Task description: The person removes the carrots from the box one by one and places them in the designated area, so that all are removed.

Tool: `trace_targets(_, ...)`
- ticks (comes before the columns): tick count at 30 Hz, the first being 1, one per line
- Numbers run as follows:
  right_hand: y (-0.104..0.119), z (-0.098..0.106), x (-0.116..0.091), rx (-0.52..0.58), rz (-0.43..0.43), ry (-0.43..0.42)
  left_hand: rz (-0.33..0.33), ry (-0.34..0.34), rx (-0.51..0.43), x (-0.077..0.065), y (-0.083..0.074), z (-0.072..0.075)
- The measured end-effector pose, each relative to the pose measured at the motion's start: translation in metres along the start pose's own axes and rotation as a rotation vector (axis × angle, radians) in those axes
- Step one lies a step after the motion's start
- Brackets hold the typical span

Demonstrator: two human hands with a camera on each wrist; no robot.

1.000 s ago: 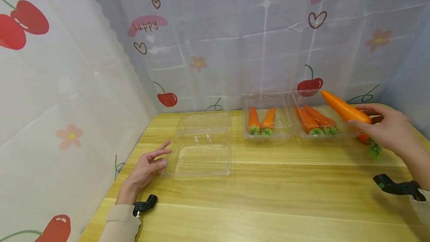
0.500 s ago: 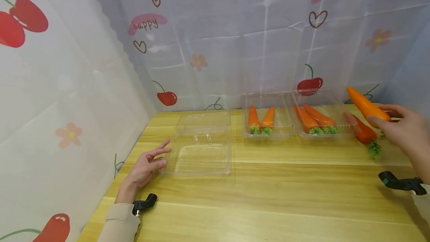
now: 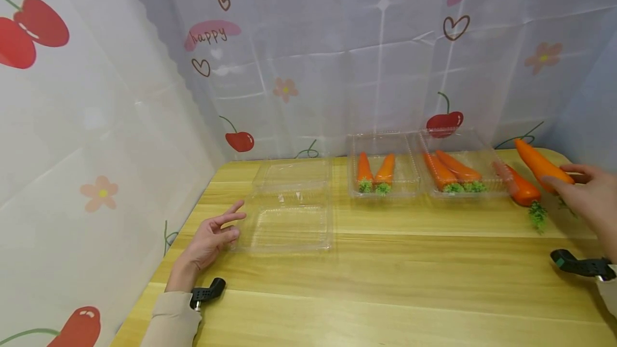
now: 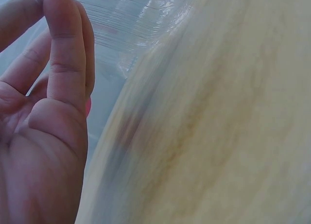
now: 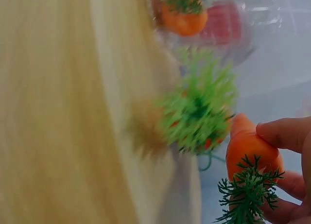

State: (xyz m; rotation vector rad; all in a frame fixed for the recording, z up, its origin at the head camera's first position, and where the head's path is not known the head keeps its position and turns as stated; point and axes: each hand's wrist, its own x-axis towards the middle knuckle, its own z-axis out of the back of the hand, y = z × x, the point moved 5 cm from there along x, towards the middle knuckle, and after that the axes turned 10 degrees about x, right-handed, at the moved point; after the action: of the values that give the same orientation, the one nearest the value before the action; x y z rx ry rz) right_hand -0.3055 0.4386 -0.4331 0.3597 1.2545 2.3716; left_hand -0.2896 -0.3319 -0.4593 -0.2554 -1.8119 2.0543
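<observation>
My right hand [image 3: 595, 194] holds an orange carrot [image 3: 542, 164] by its thick end, between thumb and fingers, above the table's right end. Its dark green leaves [image 5: 250, 190] show in the right wrist view. Just left of it, another carrot [image 3: 523, 186] lies on the table with its tip by a clear box. My left hand [image 3: 209, 240] rests beside the left edge of an open clear plastic box [image 3: 291, 248]. Its fingers are extended and hold nothing; whether they touch the box I cannot tell.
Two more open clear boxes stand at the back, a middle one [image 3: 409, 193] and a right one [image 3: 487, 193], each with two carrots. A printed curtain [image 3: 347, 90] hangs behind the wooden table [image 3: 385, 283].
My right hand has carried the carrot rightward from over the right box and then slightly down. The carrot lying on the table has come into fuller view. My left hand has stayed in place.
</observation>
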Motion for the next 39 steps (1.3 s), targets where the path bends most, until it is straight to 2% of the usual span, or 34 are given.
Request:
trace_targets(9,-0.022,-0.002,0.009,-0.036,-0.081,0.009,-0.007,0.006,0.019,0.000,0.001,0.002)
trace_targets(16,-0.027,-0.003,0.011,-0.064,-0.092,0.031,-0.008,0.007,0.018,0.000,-0.003,0.000)
trace_targets(32,-0.022,-0.005,0.009,-0.114,0.010,0.072,-0.003,0.005,0.029,0.000,-0.001,0.001)
trace_targets(39,-0.018,-0.003,0.007,-0.104,0.013,0.093,-0.001,0.004,0.032,0.000,0.000,0.001)
